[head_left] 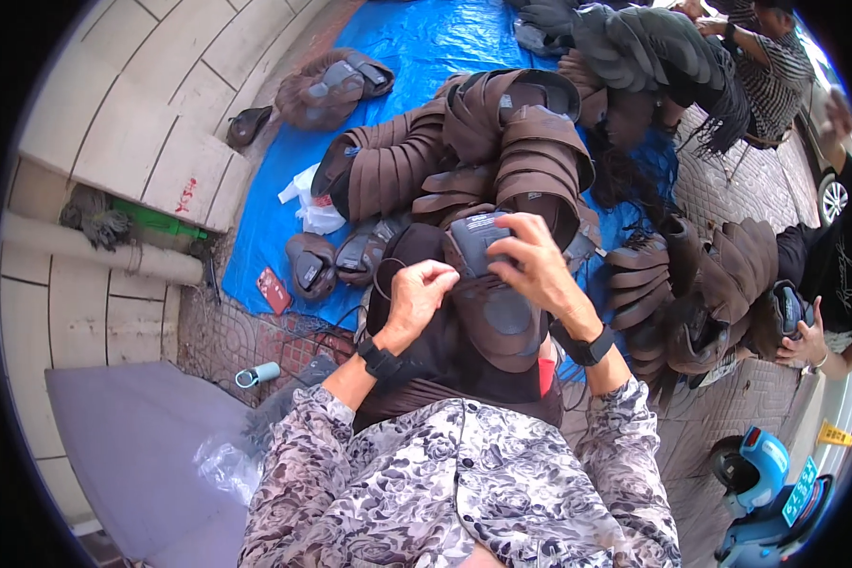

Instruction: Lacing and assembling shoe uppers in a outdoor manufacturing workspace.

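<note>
A brown and grey shoe upper [499, 322] lies over my lap, its grey tongue [475, 235] turned up toward the far side. My left hand [415, 295] is at its left edge with thumb and fingertips pinched together; whatever they hold is too small to make out. Just right of the tongue is my right hand [542, 265], its fingers curved and apart, with nothing visible between them. Beyond both hands, stacked brown shoe uppers [388, 170] curve in rows, nested in one another.
A blue tarp [426, 43] lies under the stacks. Left are a white plastic bag [314, 204], a red phone [274, 290] and a light-blue bottle [257, 375]. At right, another person's hand [805, 341] holds a shoe upper beside more stacks [710, 275]. A blue scooter [765, 473] stands lower right.
</note>
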The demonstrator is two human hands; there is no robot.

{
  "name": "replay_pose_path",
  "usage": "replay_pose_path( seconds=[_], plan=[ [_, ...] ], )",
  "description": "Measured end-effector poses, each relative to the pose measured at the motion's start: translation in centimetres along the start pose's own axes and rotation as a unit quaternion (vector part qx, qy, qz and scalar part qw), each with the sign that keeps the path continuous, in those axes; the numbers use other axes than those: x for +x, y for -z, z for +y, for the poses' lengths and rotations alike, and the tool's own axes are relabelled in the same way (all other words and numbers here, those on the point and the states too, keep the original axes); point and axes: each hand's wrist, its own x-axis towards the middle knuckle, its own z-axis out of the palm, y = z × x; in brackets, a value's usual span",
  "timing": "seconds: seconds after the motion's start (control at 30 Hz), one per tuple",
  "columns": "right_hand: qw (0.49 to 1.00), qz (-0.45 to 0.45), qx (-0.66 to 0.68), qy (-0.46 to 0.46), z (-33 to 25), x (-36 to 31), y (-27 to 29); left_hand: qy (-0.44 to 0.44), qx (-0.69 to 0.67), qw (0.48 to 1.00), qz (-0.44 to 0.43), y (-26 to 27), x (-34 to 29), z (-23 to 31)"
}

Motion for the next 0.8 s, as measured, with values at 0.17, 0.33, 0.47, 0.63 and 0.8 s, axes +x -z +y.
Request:
replay_pose_path(
  seconds=[0.17,0.33,0.47,0.63,0.8],
  plan=[
    [0.997,-0.076,0.001,0.003,0.1,-0.1,-2.3,0.063,-0.075,0.994,-0.042,0.0,-0.7,-0.5],
    [0.996,-0.090,-0.011,-0.017,0.0,-0.7,-2.6,0.073,-0.087,0.993,-0.027,-0.3,-0.6,-0.7],
    [0.996,-0.088,0.005,-0.032,-0.2,-1.0,-2.5,-0.039,0.058,0.997,0.027,-1.0,-0.7,-0.8],
    [0.995,-0.087,0.040,-0.034,-0.3,-1.2,-2.8,-0.082,0.125,0.988,0.033,-1.0,-0.4,-0.4],
    [0.998,-0.053,0.016,-0.031,-0.2,-1.2,-2.8,0.130,-0.072,0.989,-0.021,-1.5,-0.5,1.1]
  ],
)
